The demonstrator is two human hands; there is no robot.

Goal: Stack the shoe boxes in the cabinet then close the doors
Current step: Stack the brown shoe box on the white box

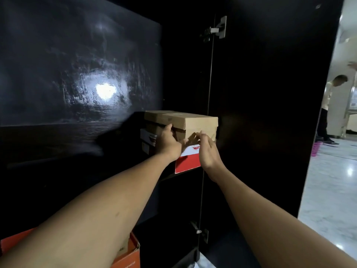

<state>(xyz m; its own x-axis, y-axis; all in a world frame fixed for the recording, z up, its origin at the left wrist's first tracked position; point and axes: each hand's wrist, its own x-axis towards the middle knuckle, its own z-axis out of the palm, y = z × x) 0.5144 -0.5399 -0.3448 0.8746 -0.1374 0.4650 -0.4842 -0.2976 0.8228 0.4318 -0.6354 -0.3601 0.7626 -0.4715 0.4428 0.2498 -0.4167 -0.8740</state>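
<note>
A plain brown cardboard shoe box (193, 121) sits on top of a red and white shoe box (187, 162) on a dark shelf inside the black cabinet (181, 74). My left hand (167, 143) presses against the brown box's left side. My right hand (207, 149) touches its front face with fingers spread. Behind the stack another white box (148, 137) shows partly. The glossy black left door (77, 64) stands beside the opening, and the right door (270, 93) hangs open on its hinges (219, 29).
An orange shoe box (127, 254) lies low at the bottom left under my left arm. At the right, past the open door, is a shiny marble floor (332, 190) where a person (328, 105) stands bent forward.
</note>
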